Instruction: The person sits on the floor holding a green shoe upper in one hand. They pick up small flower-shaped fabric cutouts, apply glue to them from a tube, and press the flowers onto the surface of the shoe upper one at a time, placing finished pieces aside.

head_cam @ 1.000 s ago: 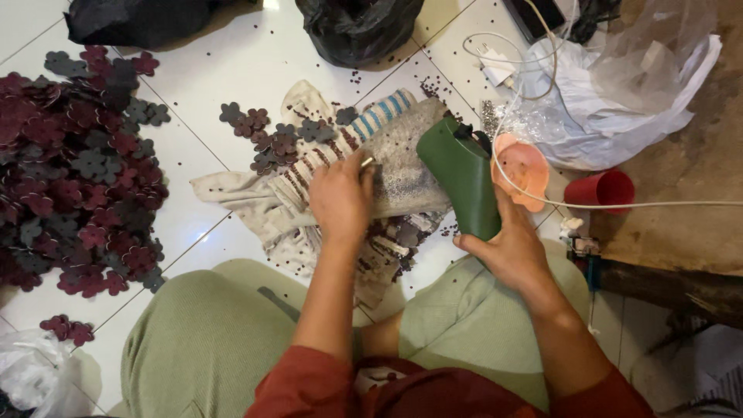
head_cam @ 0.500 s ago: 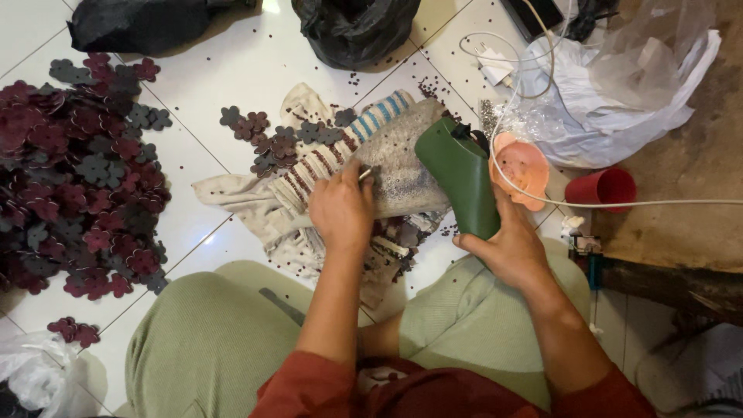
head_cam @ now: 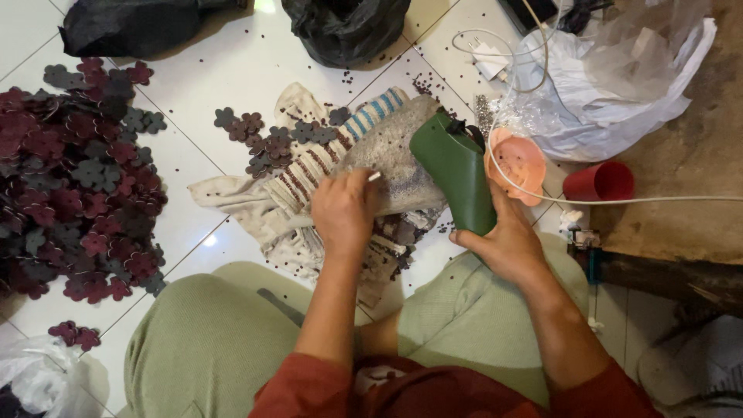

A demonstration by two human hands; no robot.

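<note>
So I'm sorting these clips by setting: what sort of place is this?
Probably a home floor used for craft work: white floor tiles, a heap of flower cutouts, and a green tool in the right hand.

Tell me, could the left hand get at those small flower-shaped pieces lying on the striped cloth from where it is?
Probably yes. The left hand rests on the striped cloth, and the flower-shaped pieces lie just beyond its fingertips with nothing between. The right hand holds the green tool off to the side.

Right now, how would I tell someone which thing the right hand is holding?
Start at the striped cloth on the white tiled floor. At its right edge the right hand holds a dark green plastic tool, the only green thing there, beside a pink dish.
</note>
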